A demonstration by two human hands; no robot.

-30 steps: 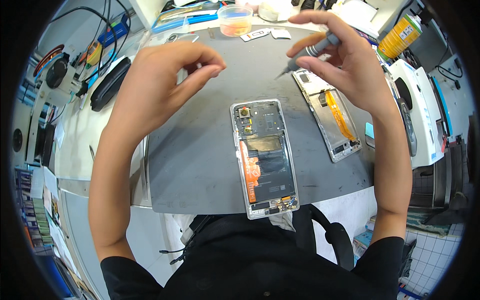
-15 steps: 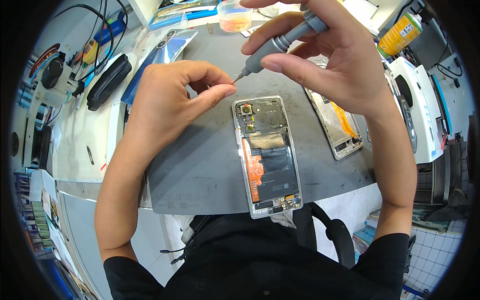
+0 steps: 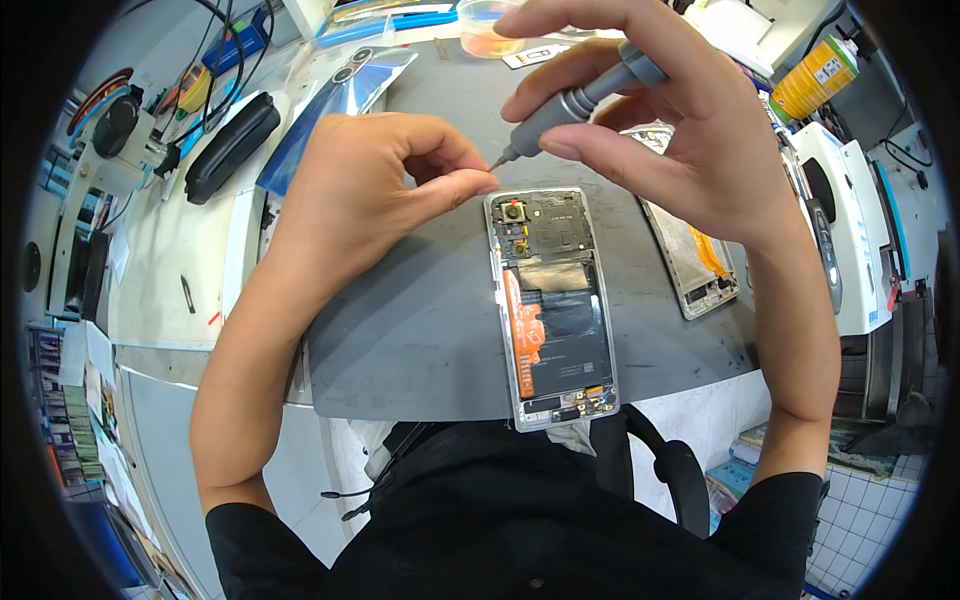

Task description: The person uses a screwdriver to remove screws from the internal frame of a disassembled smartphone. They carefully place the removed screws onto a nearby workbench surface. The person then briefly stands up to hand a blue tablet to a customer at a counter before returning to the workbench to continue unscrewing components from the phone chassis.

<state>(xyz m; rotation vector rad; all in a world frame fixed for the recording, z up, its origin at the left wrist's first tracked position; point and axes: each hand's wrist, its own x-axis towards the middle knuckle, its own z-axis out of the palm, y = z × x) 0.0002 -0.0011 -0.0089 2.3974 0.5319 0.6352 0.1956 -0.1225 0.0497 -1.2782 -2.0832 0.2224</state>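
My right hand (image 3: 680,140) holds a grey screwdriver (image 3: 570,105) at a slant. Its tip meets the pinched thumb and forefinger of my left hand (image 3: 370,190); whatever is between them is too small to make out. Below both hands lies an opened phone (image 3: 550,325) with its camera modules, black battery and orange flex cable exposed, on a grey mat (image 3: 400,340). A second opened phone part (image 3: 690,270) with an orange cable lies to the right, partly behind my right hand. A shiny blue phone cover (image 3: 310,135) lies behind my left hand.
A black pouch (image 3: 230,150) and thin tool (image 3: 187,292) lie on the left. A plastic cup (image 3: 485,30) stands at the back, a yellow spray can (image 3: 815,80) at back right, a white machine (image 3: 855,220) right. Cables (image 3: 205,50) hang at back left.
My left hand has moved right. My right hand has brought the screwdriver down and left to meet its fingertips. The blue cover has come into sight behind my left hand.
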